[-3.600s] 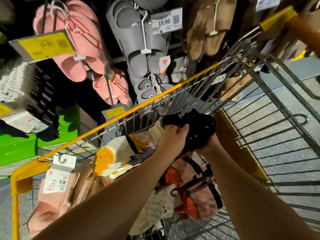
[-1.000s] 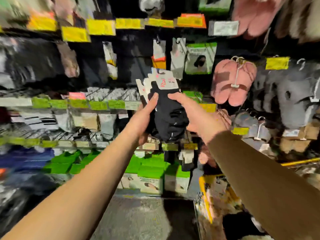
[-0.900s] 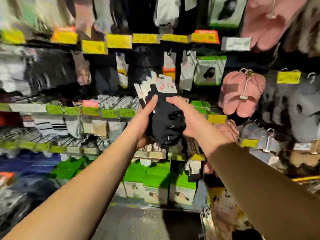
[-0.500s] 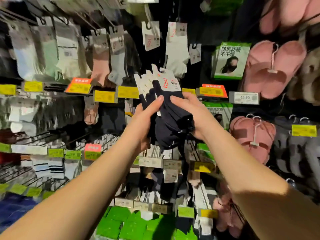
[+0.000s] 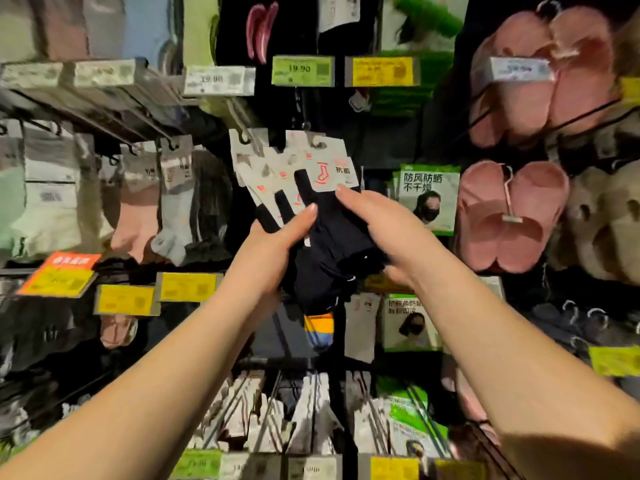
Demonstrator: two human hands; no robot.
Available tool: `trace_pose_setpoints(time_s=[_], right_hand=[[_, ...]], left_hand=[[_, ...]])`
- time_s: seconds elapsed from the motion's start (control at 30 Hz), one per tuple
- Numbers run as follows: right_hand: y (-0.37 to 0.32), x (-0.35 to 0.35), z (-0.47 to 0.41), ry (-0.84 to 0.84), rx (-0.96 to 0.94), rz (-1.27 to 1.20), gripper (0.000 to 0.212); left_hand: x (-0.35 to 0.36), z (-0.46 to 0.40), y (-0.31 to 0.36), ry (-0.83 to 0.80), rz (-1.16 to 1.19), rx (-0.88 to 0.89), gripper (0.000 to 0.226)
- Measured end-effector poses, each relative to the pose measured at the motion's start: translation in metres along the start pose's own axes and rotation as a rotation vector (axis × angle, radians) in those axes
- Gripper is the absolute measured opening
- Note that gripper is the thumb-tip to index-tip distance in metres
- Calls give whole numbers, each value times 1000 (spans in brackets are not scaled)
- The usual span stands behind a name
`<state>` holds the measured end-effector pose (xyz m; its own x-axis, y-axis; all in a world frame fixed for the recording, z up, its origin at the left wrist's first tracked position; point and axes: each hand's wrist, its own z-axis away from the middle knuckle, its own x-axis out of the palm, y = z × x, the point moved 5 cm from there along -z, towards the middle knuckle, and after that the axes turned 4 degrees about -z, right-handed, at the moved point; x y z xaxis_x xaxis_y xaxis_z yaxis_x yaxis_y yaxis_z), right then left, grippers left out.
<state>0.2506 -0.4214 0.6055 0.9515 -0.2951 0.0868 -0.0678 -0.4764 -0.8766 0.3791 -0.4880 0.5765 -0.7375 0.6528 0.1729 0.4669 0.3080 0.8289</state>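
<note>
You hold a bundle of black socks up against the peg wall, both hands on it. Your left hand grips the left side, thumb pressed flat across the front and fingers curled behind. Your right hand wraps the right side, thumb laid along the top edge just under the white card headers. The headers fan out above your hands. Their hook cut-outs sit just below the tip of a dark peg; I can't tell if any card is on it.

Wall stock: pale, pink and grey socks hang on the left pegs. Face mask packs hang just right of the bundle, and pink slippers hang further right. A green 19.90 price tag sits above the peg.

Versus 3.6 s ago: the bundle was low over a wire cart holding other sock packs, and now it is raised to the wall. In the last half second the grip is unchanged, and the headers sit closer under the peg.
</note>
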Motion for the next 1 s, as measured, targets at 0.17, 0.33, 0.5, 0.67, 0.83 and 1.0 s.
trace_pose_setpoints(time_s=[0.17, 0.33, 0.5, 0.67, 0.83, 1.0], right_hand=[[-2, -5, -11, 28, 52, -150, 28], [-5, -2, -23, 25, 67, -235, 28], [-7, -13, -33, 103, 24, -209, 33], [-13, -40, -38, 195, -59, -115, 27], [-17, -59, -46, 273, -172, 104, 23], [-22, -64, -54, 267, -239, 131, 15]], left_hand=[[4, -14, 6, -64, -16, 22, 32], [1, -21, 11, -85, 52, -7, 26], [-20, -32, 10, 67, 88, -7, 34], [-44, -39, 13, 148, 84, 25, 32], [-46, -39, 16, 133, 163, -34, 29], [-36, -38, 21, 56, 217, -38, 32]])
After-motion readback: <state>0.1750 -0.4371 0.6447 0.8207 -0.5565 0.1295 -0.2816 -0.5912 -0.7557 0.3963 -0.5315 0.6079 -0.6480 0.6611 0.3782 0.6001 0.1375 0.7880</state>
